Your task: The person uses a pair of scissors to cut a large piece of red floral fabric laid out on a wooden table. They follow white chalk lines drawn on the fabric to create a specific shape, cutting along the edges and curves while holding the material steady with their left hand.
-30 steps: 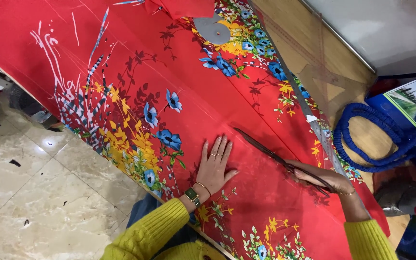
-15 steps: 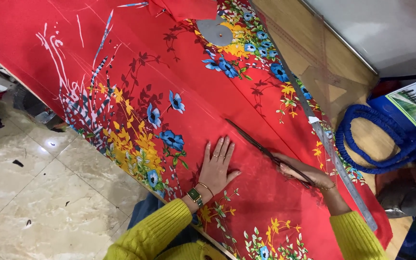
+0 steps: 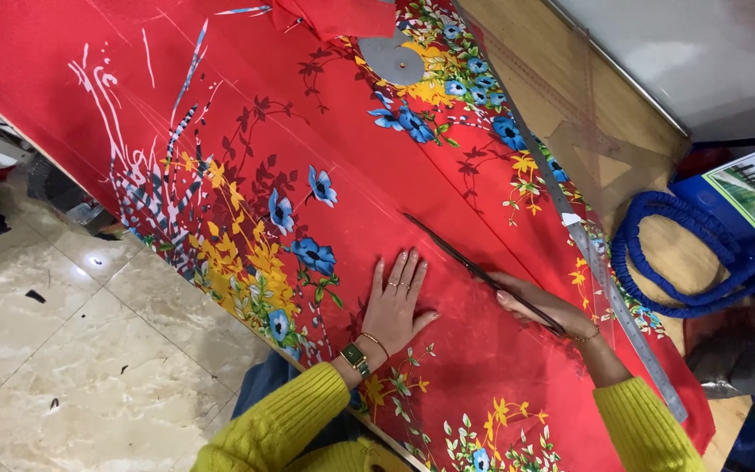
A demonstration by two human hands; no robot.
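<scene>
A large red fabric [image 3: 325, 114] printed with blue and yellow flowers lies spread over a wooden table [image 3: 587, 105]. My left hand [image 3: 398, 301] presses flat on the cloth, fingers apart, with a watch and bracelet at the wrist. My right hand [image 3: 545, 308] grips long dark scissors [image 3: 469, 267], whose blades lie along the fabric and point up and to the left. Both my sleeves are yellow-green knit.
A long metal ruler [image 3: 600, 280] lies along the fabric's right edge. A round grey disc [image 3: 392, 61] rests on the cloth near the top. A blue bag with thick rope handles [image 3: 701, 262] sits at the right. Tiled floor [image 3: 63, 350] lies to the left.
The scissors and my right hand have advanced up and left along the fabric. My left hand stays pressed flat in nearly the same spot.
</scene>
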